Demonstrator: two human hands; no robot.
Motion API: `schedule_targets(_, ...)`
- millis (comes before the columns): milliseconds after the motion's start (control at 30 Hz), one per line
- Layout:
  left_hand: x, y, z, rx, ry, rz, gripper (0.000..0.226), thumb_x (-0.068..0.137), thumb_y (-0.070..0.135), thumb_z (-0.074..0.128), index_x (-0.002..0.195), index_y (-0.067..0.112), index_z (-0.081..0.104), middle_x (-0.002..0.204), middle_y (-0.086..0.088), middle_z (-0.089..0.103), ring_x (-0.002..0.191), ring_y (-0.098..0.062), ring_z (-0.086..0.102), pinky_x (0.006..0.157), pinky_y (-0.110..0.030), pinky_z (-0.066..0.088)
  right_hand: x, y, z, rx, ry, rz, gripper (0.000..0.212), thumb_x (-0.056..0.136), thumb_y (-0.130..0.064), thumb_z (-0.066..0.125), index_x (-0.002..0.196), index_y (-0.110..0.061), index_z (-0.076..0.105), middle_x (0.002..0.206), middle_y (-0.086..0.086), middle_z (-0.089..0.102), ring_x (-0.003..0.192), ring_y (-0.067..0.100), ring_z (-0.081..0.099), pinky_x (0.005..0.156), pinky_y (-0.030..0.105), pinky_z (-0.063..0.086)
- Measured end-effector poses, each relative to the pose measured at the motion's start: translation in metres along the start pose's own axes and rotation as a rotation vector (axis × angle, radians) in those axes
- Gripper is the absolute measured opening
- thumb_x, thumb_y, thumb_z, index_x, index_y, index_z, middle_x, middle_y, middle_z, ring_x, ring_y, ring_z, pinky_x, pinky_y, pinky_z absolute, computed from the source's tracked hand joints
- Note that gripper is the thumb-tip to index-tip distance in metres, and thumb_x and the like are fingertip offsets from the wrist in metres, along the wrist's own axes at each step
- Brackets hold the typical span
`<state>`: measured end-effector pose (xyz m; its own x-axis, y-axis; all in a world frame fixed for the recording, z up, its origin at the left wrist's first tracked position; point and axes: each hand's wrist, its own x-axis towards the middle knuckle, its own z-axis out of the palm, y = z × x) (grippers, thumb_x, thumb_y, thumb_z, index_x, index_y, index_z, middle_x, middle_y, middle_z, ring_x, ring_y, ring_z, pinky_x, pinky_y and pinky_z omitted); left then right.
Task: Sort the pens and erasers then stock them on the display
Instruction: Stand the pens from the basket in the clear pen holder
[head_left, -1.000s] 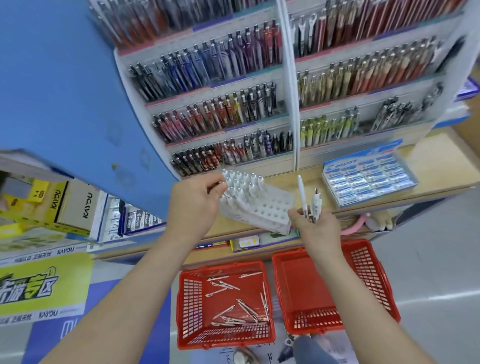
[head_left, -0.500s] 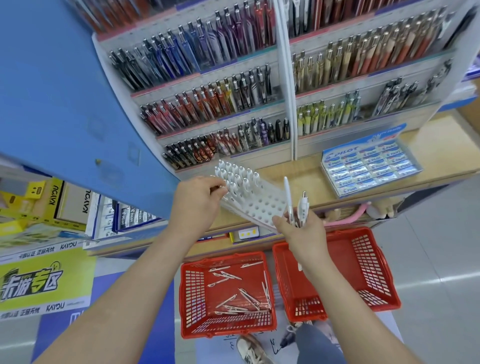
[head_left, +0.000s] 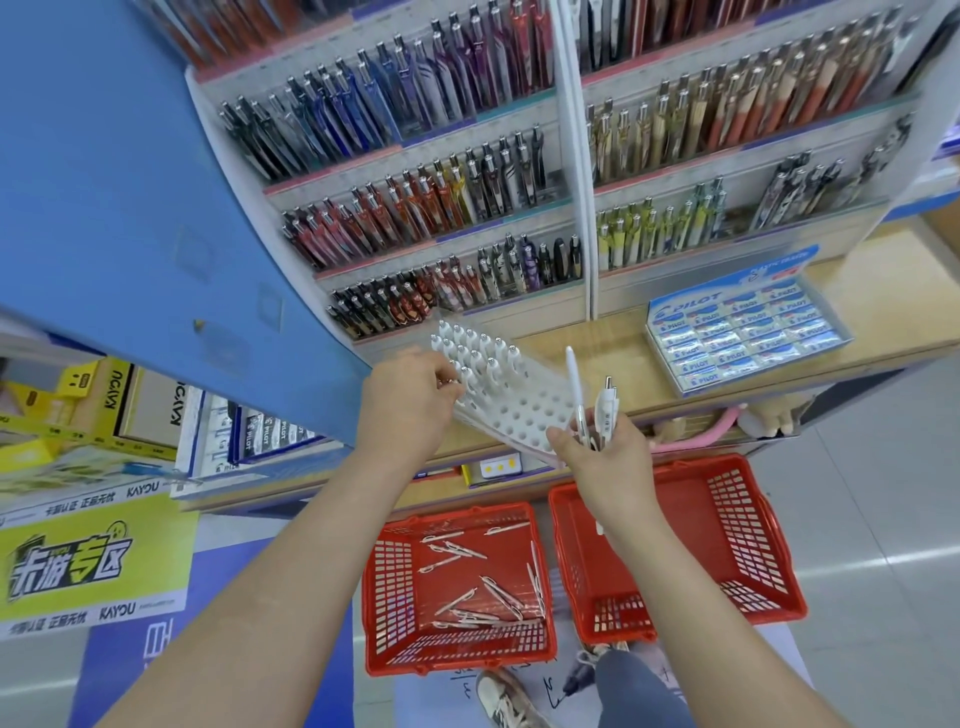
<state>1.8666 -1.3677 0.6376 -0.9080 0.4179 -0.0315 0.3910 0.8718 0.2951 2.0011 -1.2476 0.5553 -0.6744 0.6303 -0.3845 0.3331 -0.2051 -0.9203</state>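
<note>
Curling its grip round the white pen rack (head_left: 519, 400), the left hand (head_left: 410, 405) steadies it while the right hand (head_left: 605, 457) clasps white pens (head_left: 597, 410).

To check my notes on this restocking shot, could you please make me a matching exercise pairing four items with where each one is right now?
Things
1. white pen rack
2. Pilot eraser box
3. loose pens
4. upright white pens

Places
A. in the red basket on the person's left
B. gripped in the right hand
C. lying flat on the wooden shelf, at the right
D. tilted, held at its edge by the left hand

Pairs: 1-D, 2-C, 3-A, 4-B
</note>
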Motion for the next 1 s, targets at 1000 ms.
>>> schedule_targets(1000, -0.050, 0.043, -0.044, -0.869, -0.604, -0.028, 0.033, 0.100, 0.027, 0.041, 0.091, 0.011, 0.069, 0.058, -0.003, 0.048, 0.052, -0.013, 0.041, 0.056, -0.029, 0.034, -0.016, -0.100, -0.027, 0.281, -0.366, -0.053, 0.023, 0.084, -0.033, 0.064, 0.094, -0.013, 0.067, 0.061, 0.002, 0.051, 0.043, 0.009, 0.029, 0.040, 0.019, 0.021)
